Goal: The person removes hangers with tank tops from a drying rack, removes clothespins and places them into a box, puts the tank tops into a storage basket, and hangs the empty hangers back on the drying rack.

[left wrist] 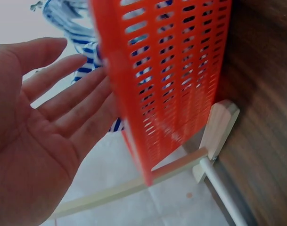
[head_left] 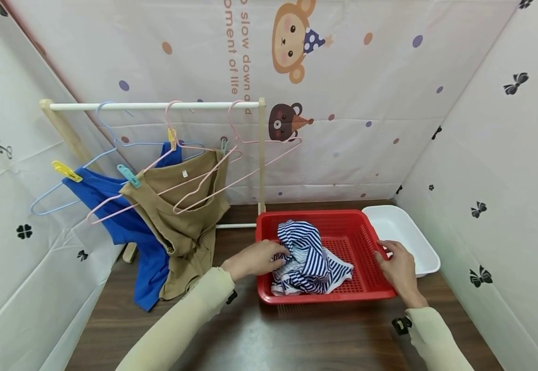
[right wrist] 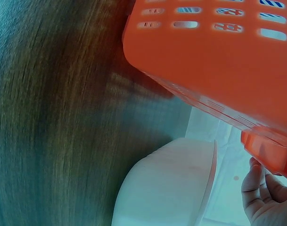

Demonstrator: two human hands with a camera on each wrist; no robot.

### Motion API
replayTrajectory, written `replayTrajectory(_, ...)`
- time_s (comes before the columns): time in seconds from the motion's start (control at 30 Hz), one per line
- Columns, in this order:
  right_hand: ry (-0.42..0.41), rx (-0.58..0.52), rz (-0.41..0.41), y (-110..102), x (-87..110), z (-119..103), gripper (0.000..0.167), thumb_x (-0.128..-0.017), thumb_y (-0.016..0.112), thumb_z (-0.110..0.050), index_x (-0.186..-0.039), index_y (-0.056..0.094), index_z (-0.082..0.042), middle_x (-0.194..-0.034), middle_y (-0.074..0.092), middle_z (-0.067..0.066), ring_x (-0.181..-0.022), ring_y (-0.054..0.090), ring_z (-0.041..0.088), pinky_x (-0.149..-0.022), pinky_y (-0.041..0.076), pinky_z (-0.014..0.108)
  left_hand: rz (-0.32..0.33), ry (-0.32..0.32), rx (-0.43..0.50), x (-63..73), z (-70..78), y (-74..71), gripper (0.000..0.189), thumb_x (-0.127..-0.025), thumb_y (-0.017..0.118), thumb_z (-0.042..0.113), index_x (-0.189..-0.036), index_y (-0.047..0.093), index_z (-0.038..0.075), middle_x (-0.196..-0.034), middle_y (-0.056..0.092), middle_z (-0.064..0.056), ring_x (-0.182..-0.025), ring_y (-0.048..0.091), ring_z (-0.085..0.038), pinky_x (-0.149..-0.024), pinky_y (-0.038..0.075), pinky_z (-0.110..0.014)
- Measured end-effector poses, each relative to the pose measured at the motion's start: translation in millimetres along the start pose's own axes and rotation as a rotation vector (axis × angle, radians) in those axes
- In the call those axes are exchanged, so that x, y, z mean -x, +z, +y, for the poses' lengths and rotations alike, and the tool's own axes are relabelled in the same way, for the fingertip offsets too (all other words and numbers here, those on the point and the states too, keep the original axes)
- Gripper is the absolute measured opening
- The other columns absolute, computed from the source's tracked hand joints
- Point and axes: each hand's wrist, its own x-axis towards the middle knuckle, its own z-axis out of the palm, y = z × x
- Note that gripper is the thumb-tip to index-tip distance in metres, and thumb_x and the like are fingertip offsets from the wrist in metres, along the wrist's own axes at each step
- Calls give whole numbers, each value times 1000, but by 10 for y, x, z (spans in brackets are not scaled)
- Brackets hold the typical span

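Observation:
A red plastic basket (head_left: 352,247) with a slotted wall (left wrist: 167,61) sits on the table. Inside it lies a crumpled navy-and-white striped garment (head_left: 308,257), bunched toward the left side. My left hand (head_left: 257,257) reaches over the left rim, its fingertips at the edge of the garment. In the left wrist view its fingers (left wrist: 72,99) are loosely extended and partly hidden behind the rim; firm contact with the cloth cannot be made out. At the opposite side my right hand (head_left: 396,265) grips the basket's right rim, thumb and fingers on it.
A white tray (head_left: 401,232) stands right of the basket, partly behind the right hand. At left, a rack with a white rod (head_left: 153,106) bears blue shorts (head_left: 148,268) and brown trousers (head_left: 190,206) pegged on hangers, plus a bare pink hanger (head_left: 238,178). Printed cloth walls surround the table.

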Motion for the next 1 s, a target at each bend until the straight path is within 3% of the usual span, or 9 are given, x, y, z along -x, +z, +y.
replayTrajectory(0.17, 6, 2, -9, 5, 3, 11, 33, -86, 70, -10, -117, 67, 3, -110, 64, 23, -80, 62, 31, -58, 46, 26, 107, 14, 18, 99, 3, -151, 31, -97, 62, 26, -126, 66, 15, -123, 68, -1, -111, 64, -14, -101, 50, -35)
replayTrajectory(0.4, 1, -1, -7, 6, 3, 23, 34, -87, 70, -11, -118, 67, 3, -110, 63, 23, -80, 62, 31, -58, 47, 26, 360, 62, -34, 330, -14, -449, 23, -96, 63, 25, -116, 69, 14, -110, 71, -1, -93, 65, -13, -89, 54, -34)
replayTrajectory(0.73, 22, 10, -26, -17, -2, 13, 34, -88, 69, -11, -119, 66, 2, -113, 63, 23, -84, 61, 32, -59, 47, 27, 615, 13, -57, 777, -66, -836, 19, -96, 64, 22, -113, 68, 16, -111, 70, 1, -91, 68, -14, -78, 57, -33)
replayTrajectory(1.0, 16, 15, -23, -24, 9, -4, 34, -88, 69, -11, -119, 66, 2, -114, 63, 23, -84, 61, 31, -59, 47, 27, 829, 37, -142, 1209, -147, -1113, 20, -94, 65, 17, -113, 68, 10, -111, 70, -5, -90, 69, -20, -75, 55, -39)
